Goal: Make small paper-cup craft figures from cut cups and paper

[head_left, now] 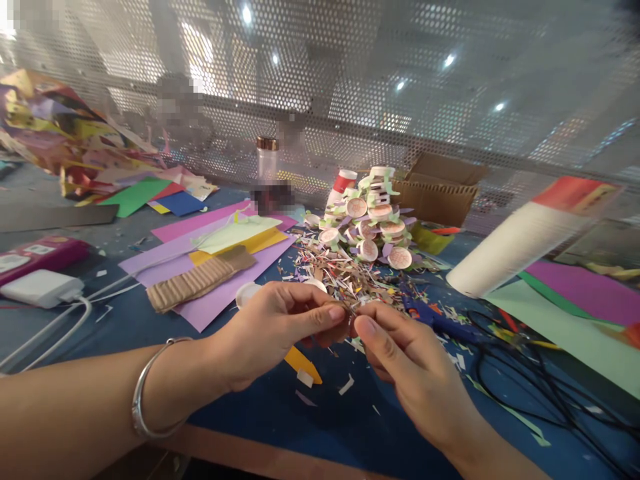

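Above the front of the blue table, my left hand [290,320] and my right hand [405,360] meet fingertip to fingertip. Both are closed in a pinch on something small and brownish, mostly hidden by the fingers. Behind them lies a heap of paper shreds [350,270]. A stack of small white paper cups [377,217] with green and purple paper strips rises from the shreds. White discs [247,293] lie partly hidden behind my left hand. Below the hands are a yellow paper strip [305,365] and loose scraps.
To the right are a blue glue gun [440,320], black cable [480,373] and a leaning white tube [520,240]. On the left lie coloured paper sheets [220,307], corrugated cardboard [200,280] and a white charger [43,288]. A perforated metal screen [320,87] stands behind.
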Motion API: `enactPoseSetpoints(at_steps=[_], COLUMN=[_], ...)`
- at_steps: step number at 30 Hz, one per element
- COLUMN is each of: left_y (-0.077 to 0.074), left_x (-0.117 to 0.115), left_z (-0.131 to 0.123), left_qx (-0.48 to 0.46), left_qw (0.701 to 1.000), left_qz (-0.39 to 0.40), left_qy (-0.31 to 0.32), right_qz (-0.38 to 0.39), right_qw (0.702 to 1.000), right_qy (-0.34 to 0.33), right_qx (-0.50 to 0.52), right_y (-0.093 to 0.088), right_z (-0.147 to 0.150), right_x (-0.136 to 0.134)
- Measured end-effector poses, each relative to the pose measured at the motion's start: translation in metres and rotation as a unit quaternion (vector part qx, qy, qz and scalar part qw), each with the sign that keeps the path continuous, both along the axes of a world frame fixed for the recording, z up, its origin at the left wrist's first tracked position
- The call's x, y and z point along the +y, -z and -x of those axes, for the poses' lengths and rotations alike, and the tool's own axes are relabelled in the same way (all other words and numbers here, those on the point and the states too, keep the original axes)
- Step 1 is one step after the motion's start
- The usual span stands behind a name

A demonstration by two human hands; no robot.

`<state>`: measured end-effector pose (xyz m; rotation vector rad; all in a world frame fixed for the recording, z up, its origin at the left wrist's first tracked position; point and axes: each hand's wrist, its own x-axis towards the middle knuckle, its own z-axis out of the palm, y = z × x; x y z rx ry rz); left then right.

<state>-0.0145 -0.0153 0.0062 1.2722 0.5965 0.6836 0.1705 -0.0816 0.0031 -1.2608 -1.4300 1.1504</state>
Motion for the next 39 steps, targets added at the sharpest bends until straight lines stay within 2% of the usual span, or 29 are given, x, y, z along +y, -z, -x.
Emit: enactPoseSetpoints(at_steps=[17,24,39], left_y=[-0.0009,-0.0008,-0.0061], left_x=[-0.0007,-0.0014,-0.0036], left_z=[0.0009,0.0015,0.0011], left_qx=[0.015,0.017,0.015], left_qw=[0.999,1.000,0.999], left_qz=[0.011,0.015,0.041], left_qy=[0.031,0.015,-0.010], right_qz=[0.000,-0.002,-0.045], right_qw=[1.000,0.999,0.998], right_qy=[-0.017,-0.031,-0.003], right_qx=[-0.016,-0.004,-0.044], right_y=[0.0012,0.0035,0.0041], right_z=[-0.0005,-0.0016,-0.0001], right_x=[-0.0010,-0.0015,-0.0029])
